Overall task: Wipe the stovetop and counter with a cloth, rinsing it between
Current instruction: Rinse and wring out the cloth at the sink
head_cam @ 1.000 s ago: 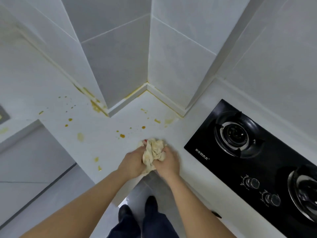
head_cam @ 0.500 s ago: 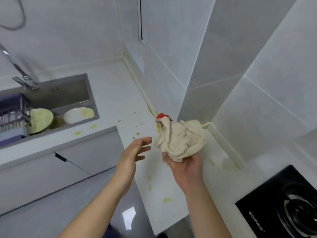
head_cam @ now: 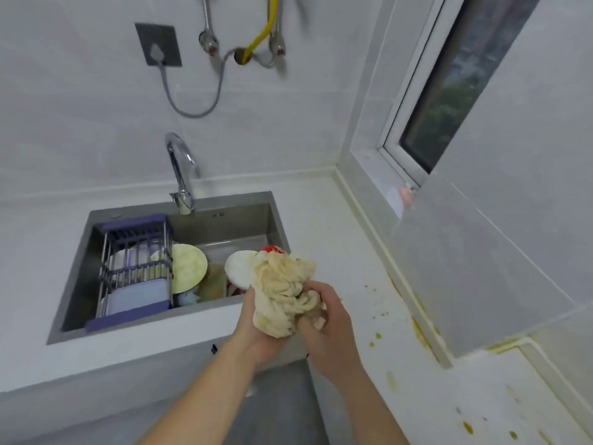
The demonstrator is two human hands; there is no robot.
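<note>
A crumpled beige cloth [head_cam: 284, 292] is bunched between both my hands in front of the sink's right front corner. My left hand [head_cam: 256, 329] cups it from below and the left. My right hand [head_cam: 324, 316] grips it from the right, fingers curled into the folds. The white counter [head_cam: 359, 271] on the right carries yellow-brown spatter, thickest along the wall joint. The stovetop is out of view.
The steel sink [head_cam: 221, 220] holds dirty plates [head_cam: 187, 268], a red item and a purple-edged wire rack [head_cam: 136, 268]. A chrome faucet [head_cam: 179, 168] stands at its back edge. Hoses, valves and a socket hang on the wall. A window [head_cam: 449, 91] is at right.
The view has swung left from the stove corner to the sink. The cloth came up off the counter in my right hand, and my left hand has now taken hold of it again.
</note>
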